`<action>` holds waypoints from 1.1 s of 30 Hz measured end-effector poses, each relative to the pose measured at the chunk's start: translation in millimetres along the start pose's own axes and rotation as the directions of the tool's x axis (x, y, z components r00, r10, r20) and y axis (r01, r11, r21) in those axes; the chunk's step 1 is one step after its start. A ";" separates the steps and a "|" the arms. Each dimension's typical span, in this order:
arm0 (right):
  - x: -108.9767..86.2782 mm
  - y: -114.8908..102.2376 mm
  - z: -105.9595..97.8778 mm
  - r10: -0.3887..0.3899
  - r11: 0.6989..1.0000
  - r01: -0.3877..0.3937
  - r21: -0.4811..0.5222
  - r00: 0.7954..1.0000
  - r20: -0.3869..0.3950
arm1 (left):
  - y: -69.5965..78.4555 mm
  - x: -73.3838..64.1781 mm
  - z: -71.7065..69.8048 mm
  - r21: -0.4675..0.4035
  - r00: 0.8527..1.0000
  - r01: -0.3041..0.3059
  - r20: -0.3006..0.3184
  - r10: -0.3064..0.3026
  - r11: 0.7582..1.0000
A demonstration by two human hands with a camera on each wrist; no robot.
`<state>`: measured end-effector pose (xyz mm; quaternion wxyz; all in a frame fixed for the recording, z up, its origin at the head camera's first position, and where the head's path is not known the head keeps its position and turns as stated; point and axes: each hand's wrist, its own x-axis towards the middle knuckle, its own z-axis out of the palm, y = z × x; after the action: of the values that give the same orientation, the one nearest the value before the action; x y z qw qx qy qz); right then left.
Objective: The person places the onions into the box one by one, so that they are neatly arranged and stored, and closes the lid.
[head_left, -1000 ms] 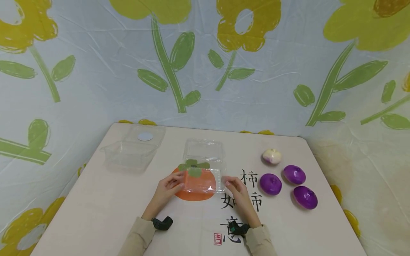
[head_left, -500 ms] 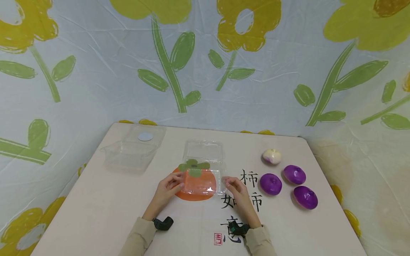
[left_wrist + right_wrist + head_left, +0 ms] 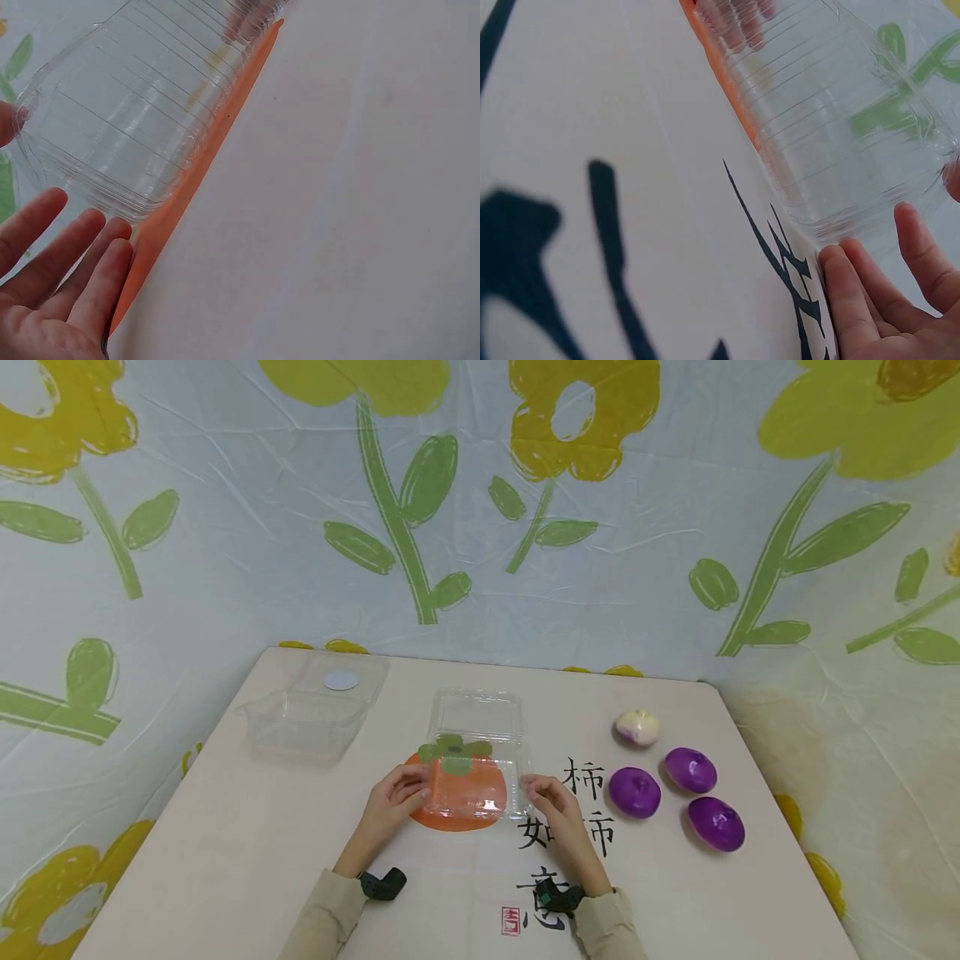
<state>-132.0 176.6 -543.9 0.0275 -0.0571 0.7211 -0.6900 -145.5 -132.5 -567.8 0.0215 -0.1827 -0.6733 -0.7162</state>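
Observation:
A clear ribbed plastic clamshell box sits over the printed orange persimmon in the head view, its hinged lid folded back to the far side. My left hand holds its left side. In the left wrist view the thumb is at the rim, with the left fingers straighter along the lower wall. My right hand grips the opposite side. There, the right wrist view has the thumb at the rim, and right fingertips right at the bottom corner. Nothing shows inside the box.
A larger clear container with its lid back stands at the far left. Several bulbs lie on the right: a whitish one and three shiny purple, onion-like ones. The pale table bears black characters; a flowered cloth hangs behind.
The clamshell box has shifted slightly toward me, its near edge a little lower in the head view. Both hands stay in nearly the same place at its sides.

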 end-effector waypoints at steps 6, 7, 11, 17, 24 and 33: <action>-0.9 -0.5 -0.6 0.035 0.999 -0.035 0.004 0.999 -0.001 | 5.1 0.0 0.4 0.262 0.995 -0.090 -0.020 0.099 0.961; -0.9 -0.6 -0.7 0.038 0.999 -0.038 0.003 0.999 -0.002 | 5.1 0.0 0.1 0.305 0.994 -0.090 -0.024 0.103 0.948; -1.1 -1.4 -0.7 0.036 0.999 -0.036 -0.009 0.999 -0.004 | -0.9 -0.8 -2.6 0.407 0.994 -0.083 -0.027 0.103 0.910; -1.2 -1.0 -0.9 0.023 1.000 -0.023 -0.014 1.000 -0.003 | -3.3 -0.7 -3.3 0.418 0.995 -0.083 -0.008 0.095 0.905; 0.1 -4.8 -3.3 0.023 0.999 -0.023 -0.040 1.000 0.003 | 6.6 -0.9 2.1 0.439 0.996 -0.063 -0.027 0.084 0.896; -2.2 -22.9 -15.0 0.018 0.984 -0.022 -0.177 1.000 -0.020 | 37.9 -1.0 7.1 0.438 0.992 -0.106 -0.010 0.123 0.892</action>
<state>-130.6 190.8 -520.4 0.0226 -0.0457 0.7804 -0.6232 -132.4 -129.3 -531.6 0.1167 -0.1991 -0.8042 -0.5477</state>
